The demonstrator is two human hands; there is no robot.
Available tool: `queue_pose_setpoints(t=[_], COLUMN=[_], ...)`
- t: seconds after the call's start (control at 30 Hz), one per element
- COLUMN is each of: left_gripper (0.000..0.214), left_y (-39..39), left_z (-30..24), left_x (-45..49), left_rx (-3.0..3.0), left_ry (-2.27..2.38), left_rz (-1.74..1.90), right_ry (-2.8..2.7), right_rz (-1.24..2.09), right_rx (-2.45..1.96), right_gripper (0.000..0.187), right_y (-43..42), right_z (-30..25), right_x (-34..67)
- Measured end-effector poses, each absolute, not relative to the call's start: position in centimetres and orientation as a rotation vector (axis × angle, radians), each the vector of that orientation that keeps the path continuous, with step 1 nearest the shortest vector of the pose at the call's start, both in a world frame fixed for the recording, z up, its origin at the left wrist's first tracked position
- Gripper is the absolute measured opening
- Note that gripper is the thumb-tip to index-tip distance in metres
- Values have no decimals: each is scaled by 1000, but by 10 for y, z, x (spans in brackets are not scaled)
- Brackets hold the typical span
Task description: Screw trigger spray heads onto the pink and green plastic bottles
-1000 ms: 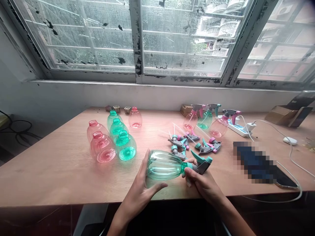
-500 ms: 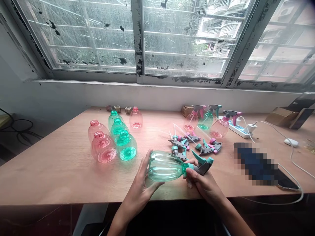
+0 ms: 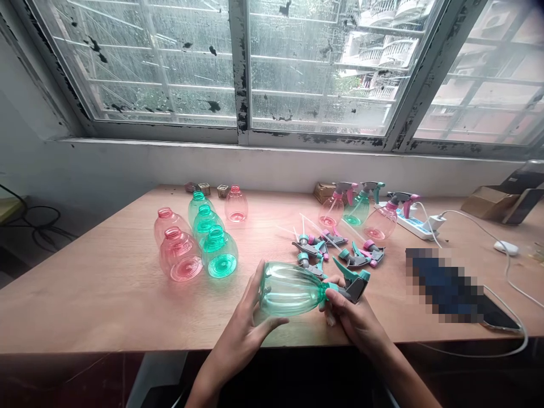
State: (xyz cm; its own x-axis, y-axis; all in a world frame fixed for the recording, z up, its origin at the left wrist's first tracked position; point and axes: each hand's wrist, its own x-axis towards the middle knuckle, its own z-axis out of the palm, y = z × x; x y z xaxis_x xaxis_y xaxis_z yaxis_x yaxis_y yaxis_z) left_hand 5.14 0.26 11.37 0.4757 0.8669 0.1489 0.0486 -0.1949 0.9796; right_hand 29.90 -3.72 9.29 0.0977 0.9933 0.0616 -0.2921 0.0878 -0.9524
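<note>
A clear green spray bottle (image 3: 291, 290) lies on its side in the air above the table's front edge, its base to the left. My left hand (image 3: 246, 317) is wrapped round the base end, thumb along the lower side. At the neck, my right hand (image 3: 351, 309) pinches the teal collar of the grey and teal trigger head (image 3: 355, 280), which sits on the bottle's mouth. Behind the bottle, several loose trigger heads (image 3: 357, 256) with thin tubes lie in a pile, some teal and some pink.
Several open pink bottles (image 3: 181, 255) and green bottles (image 3: 219, 255) stand at the left. Bottles with trigger heads (image 3: 380, 221) stand at the back right. A power strip (image 3: 419, 225), a white cable and a partly pixelated phone (image 3: 501, 317) are further right.
The green spray bottle and both hands have shifted very slightly right and down in the picture. The grip of both hands looks the same.
</note>
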Motion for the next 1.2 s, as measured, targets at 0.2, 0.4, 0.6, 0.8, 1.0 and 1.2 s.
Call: queue_pose_setpoints(t=[0.2, 0.4, 0.6, 0.8, 1.0, 1.2], left_gripper=[94, 110, 91, 88, 89, 99], left_y=[0, -2, 0, 2, 2, -1], left_z=[116, 117, 115, 111, 110, 116], left_x=[51, 50, 50, 51, 51, 49], left_rx=[1658, 1580, 1605, 1567, 1650, 1633], left_ry=[816, 864, 856, 731, 795, 867], left_rz=[905, 894, 882, 931, 916, 895], right_ry=[-960, -988, -987, -963, -973, -964], right_rz=[1211, 1195, 1230, 1230, 1237, 1232], right_rx=[-1003, -1002, -964, -957, -958, -955], right_gripper=[35, 32, 31, 34, 34, 34], right_y=[-36, -38, -39, -37, -38, -38], right_z=[90, 90, 92, 93, 93, 92], right_x=[300, 300, 299, 299, 299, 298])
